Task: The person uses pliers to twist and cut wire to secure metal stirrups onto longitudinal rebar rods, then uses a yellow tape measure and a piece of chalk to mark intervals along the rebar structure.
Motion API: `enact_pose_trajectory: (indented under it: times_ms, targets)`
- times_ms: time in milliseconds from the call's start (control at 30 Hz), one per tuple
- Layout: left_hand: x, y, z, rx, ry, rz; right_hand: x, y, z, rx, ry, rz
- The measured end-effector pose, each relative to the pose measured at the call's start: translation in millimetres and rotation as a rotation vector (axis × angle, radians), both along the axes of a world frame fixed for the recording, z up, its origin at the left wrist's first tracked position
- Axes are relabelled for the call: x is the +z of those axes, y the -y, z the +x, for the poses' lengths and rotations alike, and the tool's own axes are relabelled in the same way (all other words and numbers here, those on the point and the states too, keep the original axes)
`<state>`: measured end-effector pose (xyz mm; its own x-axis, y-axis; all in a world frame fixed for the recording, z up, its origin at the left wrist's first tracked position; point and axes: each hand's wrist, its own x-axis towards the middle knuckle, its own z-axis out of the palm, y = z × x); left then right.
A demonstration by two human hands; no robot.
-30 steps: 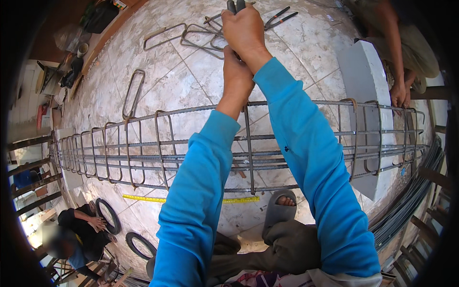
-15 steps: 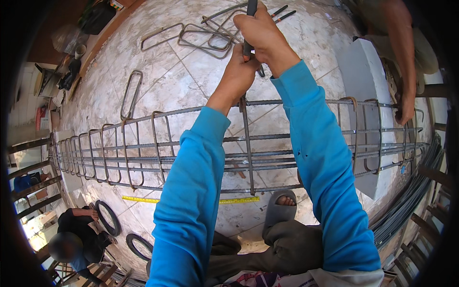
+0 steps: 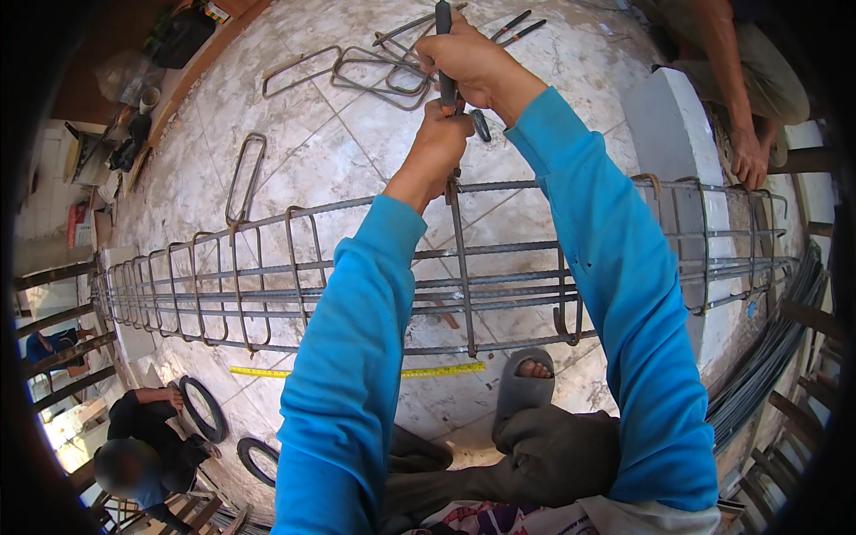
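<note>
My right hand (image 3: 471, 64) is closed around the upright black handle of a tool (image 3: 445, 89) with a touch of orange near its lower end. My left hand (image 3: 434, 147) is closed just below, at the tool's lower part, over the far bar of a long rebar cage (image 3: 462, 267). The tool's working end is hidden behind my fingers. Beside my hands shows a small dark loop (image 3: 482, 126). A rectangular stirrup crosses the cage directly under my left hand.
Loose bent stirrups (image 3: 383, 76) and black-and-orange tool handles (image 3: 517, 28) lie beyond. A co-worker's hand (image 3: 749, 160) is at the cage's right end, near a grey block (image 3: 664, 125). A yellow measuring tape (image 3: 446, 369), rebar bundle (image 3: 767, 348) and black rings (image 3: 203, 408) lie around; another person crouches lower left.
My right hand and the tool have shifted slightly left. The co-worker's hand has moved up toward the cage's far bar, and the cage's right part sits slightly higher in view.
</note>
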<state>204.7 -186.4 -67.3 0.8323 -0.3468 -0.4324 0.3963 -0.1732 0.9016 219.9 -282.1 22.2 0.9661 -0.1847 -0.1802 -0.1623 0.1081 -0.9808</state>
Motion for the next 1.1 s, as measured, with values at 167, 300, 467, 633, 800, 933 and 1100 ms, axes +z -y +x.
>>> enact_pose_trajectory:
  times_ms: [167,300,467,633,800,933,1100]
  targets:
    - [8.5,15.3,-13.7,0.039,0.172,-0.119,-43.7,-4.7,1.1,-0.383,0.250,-0.648]
    - [-0.1,18.7,-6.1,0.008,0.258,-0.052,-45.0,2.5,2.2,-0.367,0.171,-0.360]
    - [-9.4,11.6,-5.6,0.070,0.287,-0.140,-52.7,-7.6,16.7,-0.274,0.096,-0.180]
    - [-21.8,-25.8,-52.2,-0.044,0.431,0.098,-39.4,-31.0,-54.6,-0.059,0.587,-0.358]
    - [-26.0,-52.5,-81.5,-0.065,0.502,0.083,-59.2,-57.3,-89.0,-0.022,0.908,-0.512]
    - [0.1,-55.7,-46.7,-0.337,0.516,0.087,-44.6,-48.3,-52.6,-0.260,0.740,-0.387]
    - [84.4,-73.1,-13.8,0.224,0.518,-0.540,-51.7,-23.7,-5.3,-0.485,0.383,-0.460]
